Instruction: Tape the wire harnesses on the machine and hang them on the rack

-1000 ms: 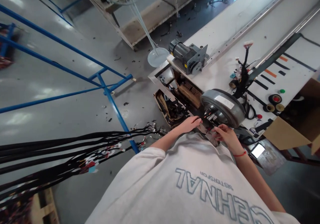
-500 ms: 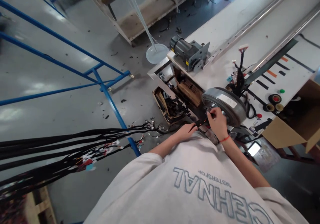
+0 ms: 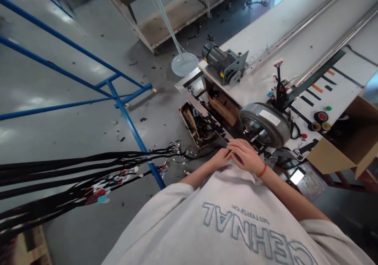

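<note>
My left hand (image 3: 220, 158) and my right hand (image 3: 246, 155) meet just in front of my chest, below a grey metal wheel (image 3: 264, 123) at the end of a long white bench (image 3: 265, 32). Both hands have their fingers curled together around a thin dark wire bundle (image 3: 226, 142) that runs toward the wheel. My right wrist wears a red band. My white printed shirt (image 3: 236, 225) hides the lower edges of both hands.
A grey motor (image 3: 222, 62) sits on the bench end. A wiring harness stands upright (image 3: 278, 88) beside tape rolls (image 3: 320, 117). Long black harnesses (image 3: 73, 178) hang at left over a blue frame (image 3: 118, 99). A cardboard box (image 3: 348, 143) is at right.
My right hand dropped from the wheel's rim back down and left to join my left hand. The view shifted slightly.
</note>
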`<action>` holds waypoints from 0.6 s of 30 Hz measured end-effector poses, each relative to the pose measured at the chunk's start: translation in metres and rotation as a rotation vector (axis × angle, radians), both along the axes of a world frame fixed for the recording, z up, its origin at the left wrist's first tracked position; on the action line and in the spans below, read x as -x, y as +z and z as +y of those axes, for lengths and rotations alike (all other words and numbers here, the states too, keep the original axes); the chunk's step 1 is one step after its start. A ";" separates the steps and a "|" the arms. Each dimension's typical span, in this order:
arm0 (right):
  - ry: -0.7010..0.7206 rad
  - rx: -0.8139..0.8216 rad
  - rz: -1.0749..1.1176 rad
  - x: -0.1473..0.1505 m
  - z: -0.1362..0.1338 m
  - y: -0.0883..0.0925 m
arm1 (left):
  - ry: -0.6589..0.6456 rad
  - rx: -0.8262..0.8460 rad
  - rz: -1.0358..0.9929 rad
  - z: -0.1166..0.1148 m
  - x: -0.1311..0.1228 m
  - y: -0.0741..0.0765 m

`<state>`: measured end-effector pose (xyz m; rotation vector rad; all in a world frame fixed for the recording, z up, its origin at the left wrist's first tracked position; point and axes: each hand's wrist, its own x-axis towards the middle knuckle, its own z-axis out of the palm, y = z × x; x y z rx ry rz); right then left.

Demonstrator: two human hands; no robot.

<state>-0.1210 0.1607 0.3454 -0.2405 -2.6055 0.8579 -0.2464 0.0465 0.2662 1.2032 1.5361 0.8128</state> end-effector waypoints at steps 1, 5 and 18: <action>-0.085 -0.068 0.011 -0.011 -0.002 -0.002 | 0.002 0.005 0.010 -0.001 0.000 0.001; -0.413 -0.254 -0.131 -0.030 0.020 -0.018 | -0.011 0.024 0.117 -0.004 0.000 0.015; -0.090 -0.257 -0.018 -0.066 0.090 0.039 | 0.157 0.010 0.144 -0.011 -0.016 0.018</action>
